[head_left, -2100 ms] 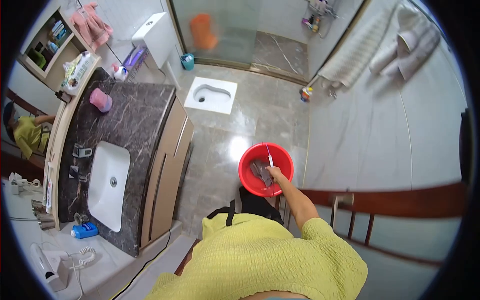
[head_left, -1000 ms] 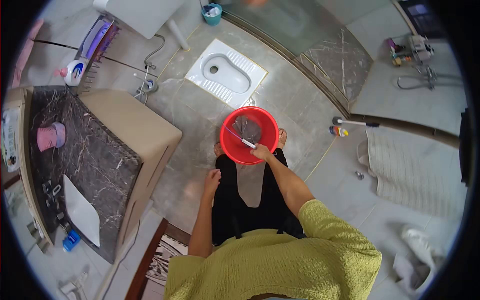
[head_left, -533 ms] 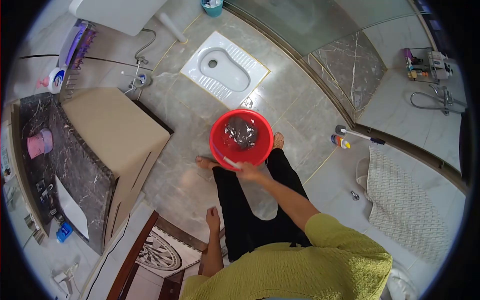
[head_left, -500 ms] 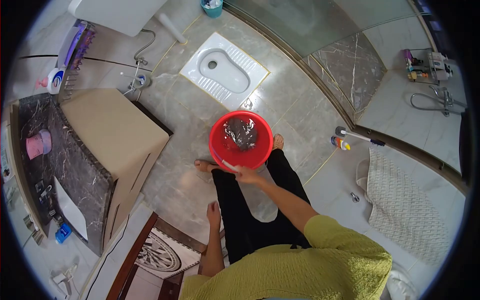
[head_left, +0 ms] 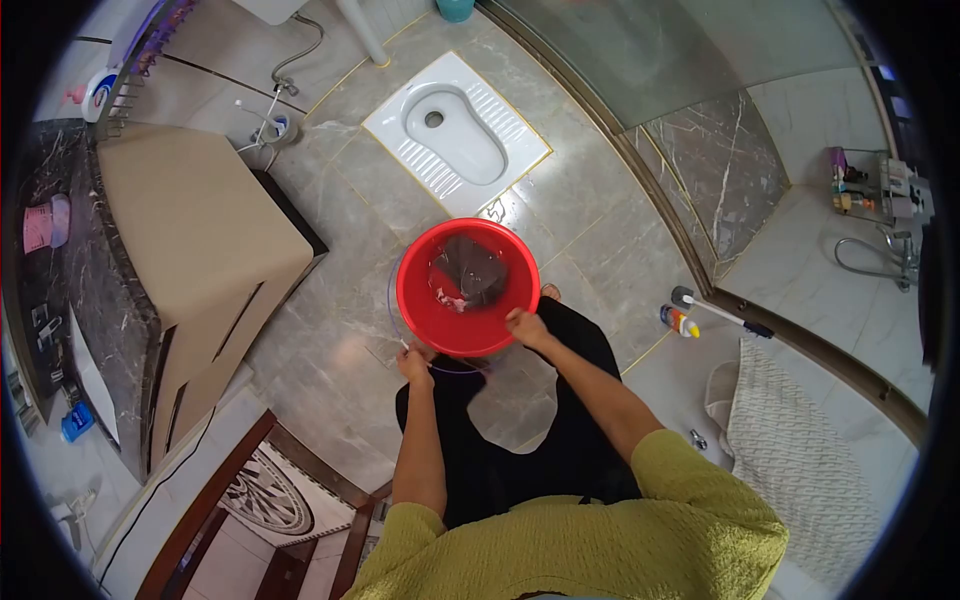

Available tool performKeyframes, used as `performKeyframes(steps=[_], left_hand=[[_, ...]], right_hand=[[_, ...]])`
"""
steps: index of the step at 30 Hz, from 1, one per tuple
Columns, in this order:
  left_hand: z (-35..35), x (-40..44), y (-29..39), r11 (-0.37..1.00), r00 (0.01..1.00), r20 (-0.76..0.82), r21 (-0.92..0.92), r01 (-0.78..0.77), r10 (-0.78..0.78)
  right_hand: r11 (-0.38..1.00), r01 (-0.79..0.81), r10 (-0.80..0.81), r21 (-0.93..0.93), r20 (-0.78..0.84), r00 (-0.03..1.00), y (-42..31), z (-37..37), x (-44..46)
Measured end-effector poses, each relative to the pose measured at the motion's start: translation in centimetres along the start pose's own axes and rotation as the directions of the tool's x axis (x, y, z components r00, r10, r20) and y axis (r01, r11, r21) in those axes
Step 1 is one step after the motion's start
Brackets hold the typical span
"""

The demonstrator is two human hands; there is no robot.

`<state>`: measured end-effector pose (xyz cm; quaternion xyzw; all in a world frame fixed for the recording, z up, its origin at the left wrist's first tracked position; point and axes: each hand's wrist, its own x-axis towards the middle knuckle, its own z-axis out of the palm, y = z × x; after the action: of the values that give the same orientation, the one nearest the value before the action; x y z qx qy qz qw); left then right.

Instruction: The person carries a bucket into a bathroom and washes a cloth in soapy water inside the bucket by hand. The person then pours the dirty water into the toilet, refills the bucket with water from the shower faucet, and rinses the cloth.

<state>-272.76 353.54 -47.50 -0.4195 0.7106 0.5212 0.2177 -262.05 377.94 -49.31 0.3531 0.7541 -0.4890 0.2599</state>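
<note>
A red bucket [head_left: 470, 335] stands in front of my feet, between me and the white squat toilet. Dark grey cloth [head_left: 472, 272] lies in water inside it, with a small pinkish piece beside it. My right hand [head_left: 525, 327] is closed on the bucket's near right rim. At the near left, my left hand [head_left: 414, 362] is closed by the rim, near the lowered handle; what its fingers hold is too small to make out. The thin handle hangs down around the outside of the bucket.
The squat toilet [head_left: 455, 130] is set in the floor beyond the bucket. A beige cabinet [head_left: 200, 220] stands on the left. Cleaning bottle [head_left: 680, 321] and long-handled brush [head_left: 720, 312] lie near the right wall, where a towel [head_left: 800, 450] hangs. A teal bin [head_left: 455, 9] is at the top.
My right hand has let go of the white handle grip and moved to the bucket's right rim. My left hand has come forward to its left side. The handle has dropped outside the bucket.
</note>
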Motion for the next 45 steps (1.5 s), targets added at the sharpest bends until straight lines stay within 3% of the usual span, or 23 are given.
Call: performKeyframes(steps=[2,4,7,10,13,16,18,20,21,22,23,25,27,29,31,32,34,35,37,38,41,42,45], left_hand=[[-0.6,3.9,-2.2,0.995,0.995,-0.052,-0.046,0.088,-0.090],[-1.0,9.3,-4.1,0.947,0.971,0.131,-0.231,0.224,-0.198],[-0.2,11.5,-5.2,0.914,0.930,0.236,-0.229,0.335,-0.282],[1.7,13.0,-5.7,0.858,0.872,0.442,-0.345,0.381,-0.209],[2.7,14.0,-7.4,0.793,0.785,0.610,-0.425,0.437,-0.106],[2.4,15.8,-8.8,0.756,0.762,0.648,-0.493,0.430,-0.011],[2.4,16.7,-9.2,0.772,0.875,0.483,-0.571,0.279,0.042],[1.7,15.2,-8.1,0.816,0.991,0.093,-0.577,-0.028,0.100],[1.8,13.5,-6.4,0.840,0.930,-0.151,-0.399,-0.368,0.336],[2.0,11.4,-4.0,0.759,0.750,-0.332,-0.134,-0.637,0.572],[2.0,9.0,-2.1,0.696,0.693,-0.261,-0.096,-0.712,0.672],[2.6,4.8,0.9,0.530,0.532,-0.101,-0.042,-0.847,0.841],[5.0,3.2,2.1,0.550,0.492,0.276,-0.196,-0.812,0.826],[8.4,3.6,3.2,0.465,0.267,0.678,-0.125,-0.876,0.685],[12.2,8.0,1.8,-0.053,0.014,0.855,0.049,-0.997,0.518],[13.3,9.6,1.0,-0.121,0.063,0.890,0.131,-0.984,0.451],[15.3,12.0,0.2,-0.274,0.173,0.929,0.268,-0.924,0.326],[16.2,13.2,0.1,-0.124,0.095,0.964,0.129,-0.984,0.249],[16.7,13.5,1.2,0.219,-0.091,0.988,-0.117,-0.969,0.125],[16.0,12.7,2.2,0.248,0.045,0.999,0.049,-0.967,-0.024],[13.4,9.6,5.0,0.417,0.014,1.000,0.020,-0.909,-0.016],[12.6,10.0,5.2,0.318,-0.094,0.973,-0.159,-0.935,0.209],[9.7,7.6,9.5,0.353,-0.056,0.978,-0.126,-0.927,0.201]], right_hand=[[1.000,0.026,-0.027,-0.014,-0.098,0.995,1.6,0.0,3.9],[0.999,0.033,-0.034,-0.007,-0.158,0.987,3.1,1.3,8.4],[0.987,0.011,0.004,0.161,-0.092,0.996,4.8,5.0,16.0],[0.981,-0.178,0.173,0.077,0.071,0.982,5.0,8.8,22.5],[0.975,-0.105,0.019,-0.195,-0.401,0.916,5.8,14.4,26.3],[0.956,-0.131,-0.078,-0.263,-0.657,0.750,4.2,18.6,25.6],[0.909,0.116,-0.205,-0.400,-0.186,0.961,5.3,18.9,27.1],[0.853,0.382,-0.314,-0.356,0.236,0.920,6.6,17.6,28.2],[0.821,0.499,-0.384,-0.276,0.380,0.842,6.6,14.7,29.1],[0.782,0.598,-0.447,-0.176,0.511,0.734,6.4,12.2,29.7],[0.696,0.497,-0.358,-0.518,0.350,0.866,6.1,10.9,30.1],[0.699,0.206,-0.278,-0.685,0.005,0.961,4.2,9.4,27.9],[0.520,0.297,-0.357,-0.801,0.113,0.927,6.0,11.5,28.1],[0.436,0.335,-0.357,-0.835,0.181,0.916,6.4,11.8,27.4],[0.474,0.332,-0.302,-0.816,0.204,0.931,3.3,9.8,25.1],[0.707,0.240,-0.208,-0.666,0.128,0.970,1.9,8.9,25.4],[0.719,0.559,-0.457,-0.413,0.325,0.828,-4.2,4.2,18.1],[0.683,0.683,-0.575,-0.257,0.387,0.721,-6.0,2.5,15.5],[0.749,0.614,-0.475,-0.248,0.446,0.759,-6.1,1.2,15.6],[0.779,0.579,-0.422,-0.241,0.481,0.768,-6.0,0.9,15.5],[0.728,0.676,-0.663,0.111,0.365,0.654,-8.0,-3.0,10.5],[0.725,0.684,-0.666,0.084,0.341,0.664,-8.6,-4.1,8.7],[0.762,0.637,-0.582,-0.116,0.308,0.753,-8.6,-6.0,5.8]])
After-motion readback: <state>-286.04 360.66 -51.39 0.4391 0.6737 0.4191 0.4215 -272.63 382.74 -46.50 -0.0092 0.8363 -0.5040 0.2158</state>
